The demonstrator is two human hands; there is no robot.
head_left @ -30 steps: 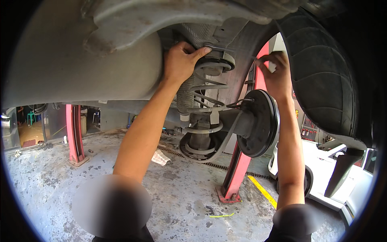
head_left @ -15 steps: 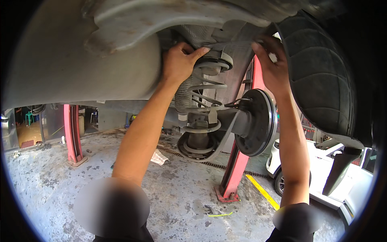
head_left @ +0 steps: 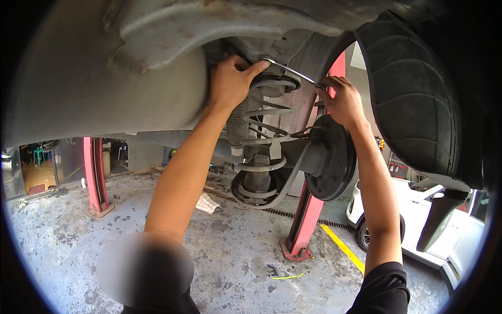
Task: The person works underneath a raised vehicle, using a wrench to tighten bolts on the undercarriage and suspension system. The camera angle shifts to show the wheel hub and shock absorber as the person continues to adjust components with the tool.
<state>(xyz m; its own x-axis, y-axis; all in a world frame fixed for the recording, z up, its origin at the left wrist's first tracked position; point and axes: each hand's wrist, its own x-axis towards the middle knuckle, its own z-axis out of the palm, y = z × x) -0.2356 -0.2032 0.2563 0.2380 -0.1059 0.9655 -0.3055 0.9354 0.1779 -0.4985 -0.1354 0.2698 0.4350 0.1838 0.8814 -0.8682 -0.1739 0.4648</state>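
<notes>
Beneath a raised car, a slim metal wrench (head_left: 294, 71) slants down to the right between my two hands. My right hand (head_left: 342, 100) is closed round its lower right end, fingers curled. At its other end, my left hand (head_left: 230, 82) presses the thumb against the wrench's head, with its other fingers bent behind and partly hidden. That head sits just above the top mount of a grey coil spring (head_left: 269, 111); the fastener under it is hidden. A ribbed grey boot (head_left: 238, 125) hangs left of the spring. Below my right hand is a round black brake drum (head_left: 334, 162).
A dark wheel-arch liner (head_left: 418, 99) curves close along the right. Red lift posts (head_left: 94, 172) stand on the stained floor, one behind the spring. A white car (head_left: 418, 217) is parked at lower right. A crumpled cloth (head_left: 207, 203) lies on the floor.
My right hand has swung down and slightly left with its end of the wrench, which was blurred before. My left hand has stayed in place at the wrench's head.
</notes>
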